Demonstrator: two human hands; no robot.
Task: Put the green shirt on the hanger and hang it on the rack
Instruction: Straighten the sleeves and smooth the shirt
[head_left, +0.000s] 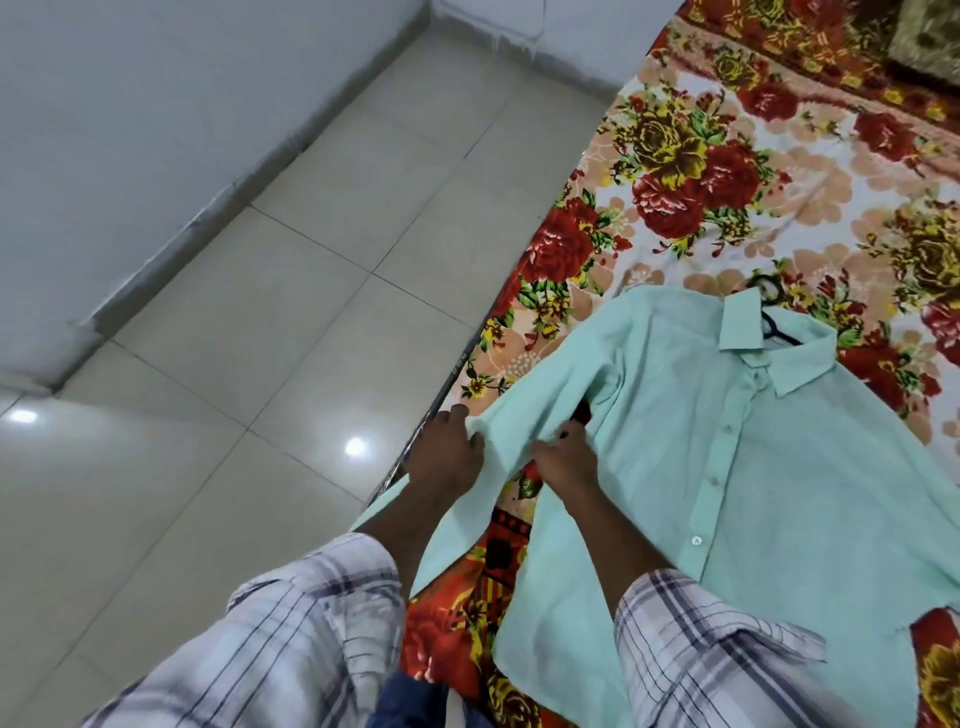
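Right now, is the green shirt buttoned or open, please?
Buttoned: the green shirt lies spread flat, its placket closed along the visible buttons.

Green shirt (727, 457): pale mint, buttoned, collar open, spread front-up on my floral bedspread, one sleeve bunched at the bed edge | Hanger (774, 322): black, inside the shirt, hook poking out past the collar

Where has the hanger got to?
In the head view, the hanger is at upper right, inside the green shirt's collar on the flowered bedspread. Only its black hook and neck show.
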